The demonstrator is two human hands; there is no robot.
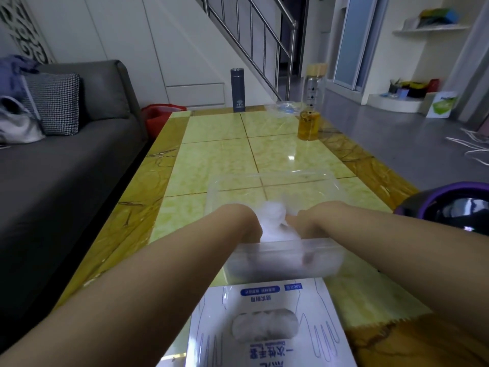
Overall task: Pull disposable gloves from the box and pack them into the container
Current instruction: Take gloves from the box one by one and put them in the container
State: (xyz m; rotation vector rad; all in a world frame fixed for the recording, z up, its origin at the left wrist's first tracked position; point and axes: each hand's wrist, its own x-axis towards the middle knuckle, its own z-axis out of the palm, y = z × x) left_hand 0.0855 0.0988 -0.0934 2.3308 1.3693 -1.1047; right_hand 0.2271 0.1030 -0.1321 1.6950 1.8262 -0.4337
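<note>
A clear plastic container point(326, 256) stands on the tiled table in front of me. Both my forearms reach into it. A crumpled wad of thin translucent gloves point(272, 217) bulges up between my hands. My left hand point(250, 226) and my right hand point(307, 225) bend down at the wrist and hold the wad from either side, their fingers blurred behind the container's near wall. The white glove box point(215, 317) with blue print lies flat nearest to me, and more gloves show in its oval opening point(264, 324).
A dark flask point(238, 90), a glass bottle of amber liquid point(310, 112) and a small clear tray point(283, 108) stand at the table's far end. There is a grey sofa point(66, 165) on the left and a purple-rimmed dark object point(449, 205) at the right edge.
</note>
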